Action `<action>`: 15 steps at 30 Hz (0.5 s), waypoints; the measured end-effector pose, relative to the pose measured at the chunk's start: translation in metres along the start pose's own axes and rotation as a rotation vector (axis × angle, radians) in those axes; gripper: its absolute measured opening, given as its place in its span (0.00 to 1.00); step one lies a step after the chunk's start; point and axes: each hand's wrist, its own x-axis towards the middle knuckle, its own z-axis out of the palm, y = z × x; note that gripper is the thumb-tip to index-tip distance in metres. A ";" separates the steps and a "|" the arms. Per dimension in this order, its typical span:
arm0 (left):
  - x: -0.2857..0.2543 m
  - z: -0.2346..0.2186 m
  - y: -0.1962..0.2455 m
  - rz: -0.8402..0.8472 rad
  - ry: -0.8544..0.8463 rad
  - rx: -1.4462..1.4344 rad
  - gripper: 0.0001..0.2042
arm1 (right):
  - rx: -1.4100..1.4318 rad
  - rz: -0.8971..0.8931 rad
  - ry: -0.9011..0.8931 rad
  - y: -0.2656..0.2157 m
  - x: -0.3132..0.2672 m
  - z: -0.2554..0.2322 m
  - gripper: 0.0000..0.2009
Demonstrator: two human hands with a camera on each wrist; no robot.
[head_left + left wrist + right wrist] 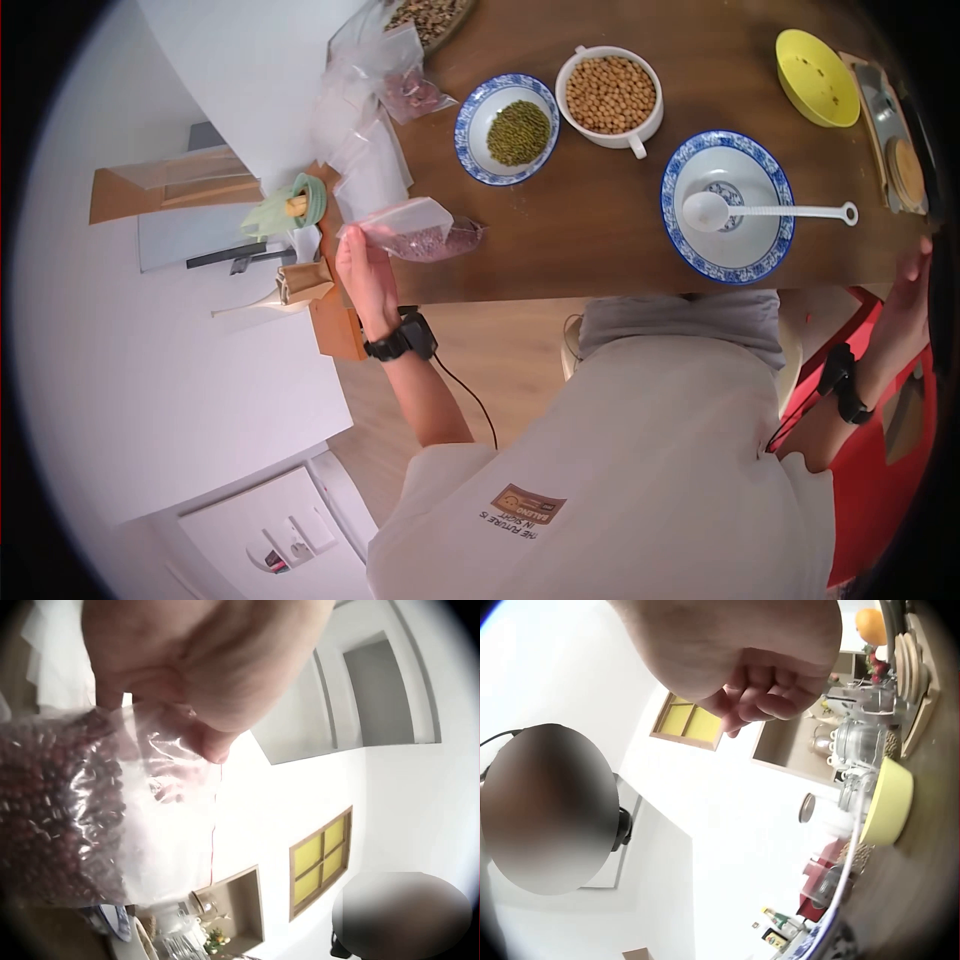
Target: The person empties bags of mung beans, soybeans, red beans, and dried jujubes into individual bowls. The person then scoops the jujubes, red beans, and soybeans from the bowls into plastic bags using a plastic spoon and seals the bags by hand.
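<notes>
Brown table (pixel 580 240) fills the upper part of the head view, and below its near edge is pale floor (pixel 530 335). At far left, a green bag (pixel 268 208) is near the table's left end. Next, the left hand (pixel 370 280) pinches the clear, flat edge of a bag (pixel 425 245) between thumb and fingers. Red beans (pixel 440 238) are gathered in the bag, which is at the left part of the table, close to the near edge; whether it touches the wood, I cannot tell. Just beyond are white pouches (pixel 375 165) and 1 small bag (pixel 410 97) with reddish contents.

To the right is a small bowl (pixel 466 140), blue and white, with green beans (pixel 518 133). Just beside it, a white pot (pixel 654 125) with 2 handles holds chickpeas (pixel 610 95). Further right is a large bowl (pixel 725 141), also blue and white; 1 white ladle (pixel 790 211) lies in it, its handle going over the rim. Behind, the yellow bowl (pixel 800 50) is beside a wooden tray (pixel 883 165). At far right, the right hand (pixel 905 300) is near the table edge, beside a red chair (pixel 870 490); its fingers are loosely bent, not spread and not pinching.
</notes>
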 end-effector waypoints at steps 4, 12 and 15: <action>0.054 -0.019 -0.012 -0.009 -0.022 -0.044 0.11 | 0.258 0.148 0.059 0.040 0.011 -0.007 0.17; 0.144 -0.007 -0.033 -0.061 -0.111 -0.166 0.11 | 0.356 0.279 0.075 0.089 0.002 0.015 0.17; 0.169 0.004 -0.036 -0.052 -0.156 -0.186 0.12 | 0.263 0.258 0.033 0.072 0.001 0.020 0.17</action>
